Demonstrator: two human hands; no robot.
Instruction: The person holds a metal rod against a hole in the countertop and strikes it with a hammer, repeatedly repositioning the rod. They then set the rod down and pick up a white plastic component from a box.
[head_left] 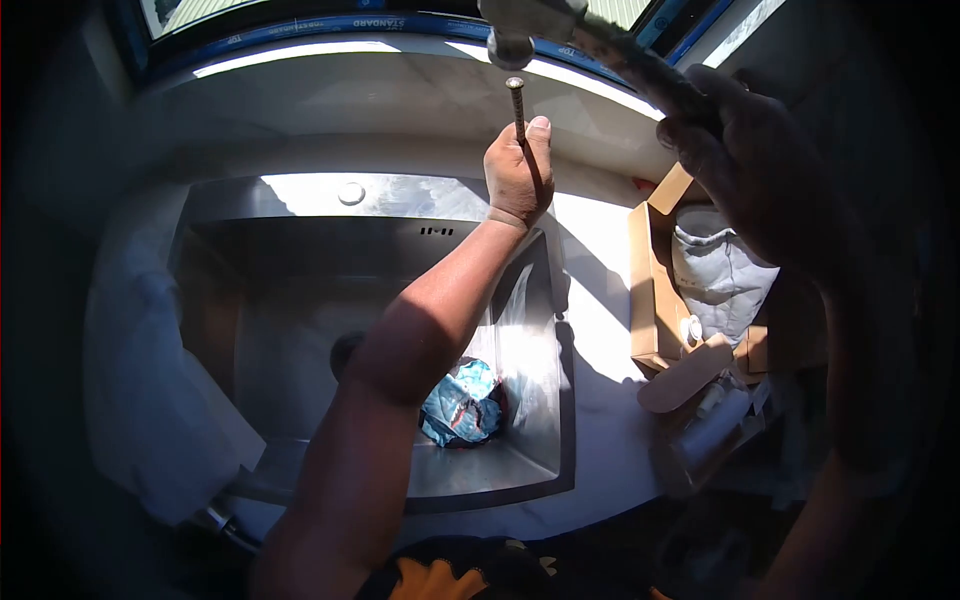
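Observation:
My left hand (519, 178) is closed round a dark, ribbed metal rod (518, 105), which stands upright with its shiny end on top. The rod's lower end is hidden by the fist, behind the sink near the wall. In my right hand (755, 165) is a hammer (625, 60), gripped by its worn handle. The hammer's rounded striking end hangs just above the rod, with a small gap between them. My left forearm crosses over a steel sink (290, 300).
A crumpled blue wrapper (463, 405) lies in the sink. At right, an opened cardboard box (645, 290) holds a white padded bag (715, 265). Clear plastic packaging (715, 425) sits in front of it. White sheeting (160, 380) drapes the left side. A blue-taped window frame (340, 25) borders the back.

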